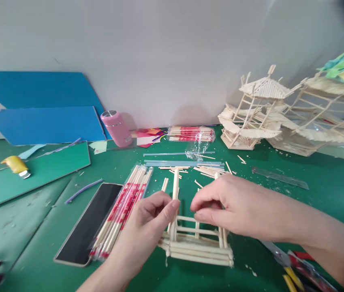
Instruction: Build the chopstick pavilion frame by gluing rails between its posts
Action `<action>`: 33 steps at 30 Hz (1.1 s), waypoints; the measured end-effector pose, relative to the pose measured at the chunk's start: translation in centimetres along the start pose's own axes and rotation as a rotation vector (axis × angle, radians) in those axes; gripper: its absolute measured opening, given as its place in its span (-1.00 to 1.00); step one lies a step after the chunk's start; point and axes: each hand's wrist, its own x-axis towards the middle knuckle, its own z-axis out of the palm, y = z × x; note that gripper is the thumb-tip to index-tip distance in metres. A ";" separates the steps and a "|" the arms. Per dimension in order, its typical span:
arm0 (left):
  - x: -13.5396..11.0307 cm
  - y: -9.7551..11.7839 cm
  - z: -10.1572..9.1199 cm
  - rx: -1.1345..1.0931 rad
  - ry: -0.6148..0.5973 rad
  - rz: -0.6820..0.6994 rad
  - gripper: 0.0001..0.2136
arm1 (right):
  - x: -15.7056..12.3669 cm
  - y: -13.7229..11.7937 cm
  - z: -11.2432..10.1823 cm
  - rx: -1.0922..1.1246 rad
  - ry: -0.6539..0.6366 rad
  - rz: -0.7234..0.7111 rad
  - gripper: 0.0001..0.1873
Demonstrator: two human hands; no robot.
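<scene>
A small frame built of wooden chopsticks (200, 247) stands on the green mat, with upright posts rising from a stacked base. My left hand (147, 227) is closed in a pinch round an upright stick (176, 186) at the frame's left side. My right hand (229, 207) is curled over the frame's top right, fingertips pinched on a post or rail that the fingers hide. The two hands' fingertips are a few centimetres apart above the frame.
A wrapped pack of chopsticks (123, 207) and a dark phone (89, 223) lie left of the frame. Loose sticks (205, 169), another pack (191, 134), a pink bottle (116, 128), blue sheets (44, 121) and two stick-built pagodas (253, 111) stand behind. A clear ruler (279, 177) lies at the right.
</scene>
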 end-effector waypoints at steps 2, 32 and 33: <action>0.0 0.1 0.1 -0.001 0.016 0.000 -0.67 | -0.5 0.4 -0.2 0.047 0.038 0.043 -0.83; -3.9 -1.8 0.5 0.055 0.068 0.163 -0.75 | -6.7 2.2 8.5 0.447 0.400 0.233 -0.66; -4.0 -1.9 0.5 0.056 0.065 0.173 -0.75 | -6.8 2.2 8.6 0.454 0.400 0.232 -0.67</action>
